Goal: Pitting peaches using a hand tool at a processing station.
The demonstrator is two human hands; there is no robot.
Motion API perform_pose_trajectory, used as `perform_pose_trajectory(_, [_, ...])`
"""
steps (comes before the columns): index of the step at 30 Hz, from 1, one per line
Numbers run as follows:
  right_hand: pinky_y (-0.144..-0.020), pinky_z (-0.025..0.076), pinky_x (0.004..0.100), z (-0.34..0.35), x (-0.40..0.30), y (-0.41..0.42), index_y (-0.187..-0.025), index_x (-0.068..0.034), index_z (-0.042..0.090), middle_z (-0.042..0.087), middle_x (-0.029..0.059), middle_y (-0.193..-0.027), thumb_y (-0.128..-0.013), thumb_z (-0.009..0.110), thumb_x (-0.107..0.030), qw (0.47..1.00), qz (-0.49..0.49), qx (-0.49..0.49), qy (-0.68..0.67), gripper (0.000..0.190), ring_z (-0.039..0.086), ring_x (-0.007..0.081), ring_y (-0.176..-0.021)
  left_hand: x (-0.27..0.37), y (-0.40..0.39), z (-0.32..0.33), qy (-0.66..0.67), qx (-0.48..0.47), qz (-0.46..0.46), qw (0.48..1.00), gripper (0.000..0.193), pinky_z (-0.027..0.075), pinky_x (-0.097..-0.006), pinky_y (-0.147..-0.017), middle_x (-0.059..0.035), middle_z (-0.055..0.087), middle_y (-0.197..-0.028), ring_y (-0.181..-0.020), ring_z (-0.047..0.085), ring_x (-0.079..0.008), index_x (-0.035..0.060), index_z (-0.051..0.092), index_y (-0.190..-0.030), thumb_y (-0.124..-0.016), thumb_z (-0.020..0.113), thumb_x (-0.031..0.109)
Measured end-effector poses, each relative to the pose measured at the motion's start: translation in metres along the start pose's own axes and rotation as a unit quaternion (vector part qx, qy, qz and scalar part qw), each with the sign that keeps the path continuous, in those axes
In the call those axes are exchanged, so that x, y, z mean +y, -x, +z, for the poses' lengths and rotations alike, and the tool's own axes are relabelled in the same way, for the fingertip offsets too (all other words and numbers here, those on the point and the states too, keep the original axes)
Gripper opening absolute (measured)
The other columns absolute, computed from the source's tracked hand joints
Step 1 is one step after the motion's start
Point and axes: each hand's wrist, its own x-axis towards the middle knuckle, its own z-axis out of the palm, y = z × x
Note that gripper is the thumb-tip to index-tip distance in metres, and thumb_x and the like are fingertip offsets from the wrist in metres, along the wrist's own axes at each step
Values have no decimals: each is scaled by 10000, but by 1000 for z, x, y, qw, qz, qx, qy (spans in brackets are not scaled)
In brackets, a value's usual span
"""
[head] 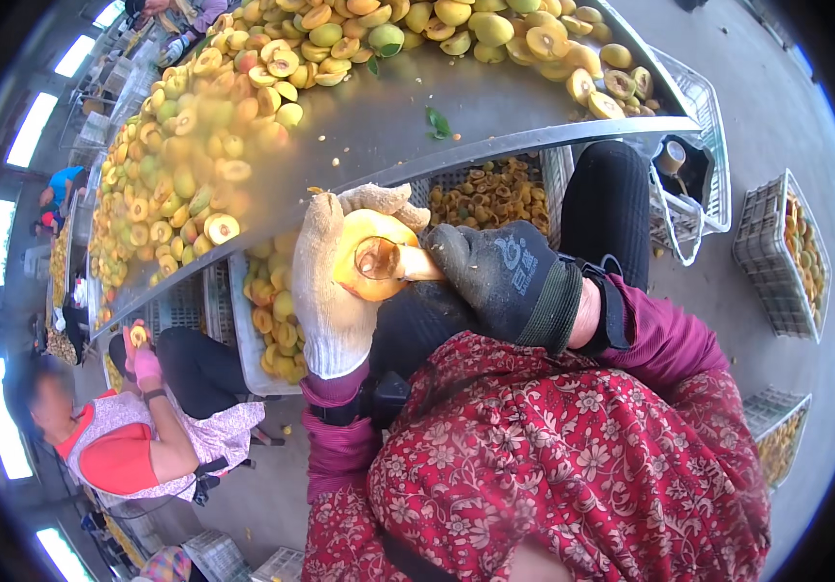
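My left hand [330, 291], in a whitish knit glove, grips a halved yellow stone fruit [390, 222], likely a peach, its cut face turned towards my right hand. My right hand [505, 273] wears a dark coated glove and is closed around a small pitting tool [420, 263]. The tool's pale end meets the brown pit hollow at the middle of the half; its tip and the handle inside my fist are hidden. Just beyond both hands runs the raised edge of a metal table [417, 94], heaped with halved yellow fruit [192, 182].
Below the table edge stand a crate of small fruit pieces [494, 193] and a white crate [241, 327] of fruit halves. More filled crates [766, 247] stand on the floor at right. A co-worker [134, 444] sits at left, holding fruit. Green leaves [438, 124] lie on the table.
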Motion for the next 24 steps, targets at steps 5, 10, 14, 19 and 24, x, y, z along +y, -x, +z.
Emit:
perform_pose_trajectory(5, [-600, 469, 440, 15, 10, 7, -1046, -38, 498, 592, 184, -770, -854, 614, -179, 997, 49, -44, -50, 265, 612, 381, -725, -1, -6, -17, -57, -23, -46, 997, 603, 499, -364, -801, -207, 646, -916, -864, 632, -296, -78, 581, -1033, -976, 342, 473])
perform_pose_trajectory(10, [-578, 456, 433, 14, 19, 8, -1051, -28, 500, 581, 204, -757, -878, 587, -172, 985, -2, 19, -173, 241, 600, 407, -703, -1, -7, -8, -96, -59, -96, 989, 642, 500, -347, -797, -214, 639, -992, -868, 629, -276, -69, 554, -1117, -960, 353, 520])
perform_pose_trajectory(14, [-581, 456, 430, 15, 22, 10, -1071, -24, 502, 585, 215, -771, -883, 578, -182, 987, 37, 27, -157, 257, 598, 410, -705, -19, 6, 17, -7, 47, 28, 998, 656, 478, -320, -845, -218, 584, -1138, -947, 598, -236, -35, 444, -1281, -940, 406, 524])
perform_pose_trajectory(19, [-572, 455, 429, 17, 10, 9, -1103, -16, 496, 580, 213, -725, -893, 560, -206, 972, 38, 30, -230, 291, 598, 404, -684, -51, 17, 9, -186, 135, 218, 949, 594, 473, -325, -870, -203, 590, -1138, -991, 587, -211, -32, 429, -1298, -924, 517, 421])
perform_pose_trajectory(24, [-684, 494, 416, 24, 16, 6, -1119, -37, 508, 620, 238, -885, -927, 513, -300, 982, 127, -89, -106, 326, 619, 400, -797, -39, 10, -2, -181, 139, 141, 963, 642, 491, -293, -720, -201, 633, -997, -795, 606, -199, -54, 524, -1187, -953, 350, 518])
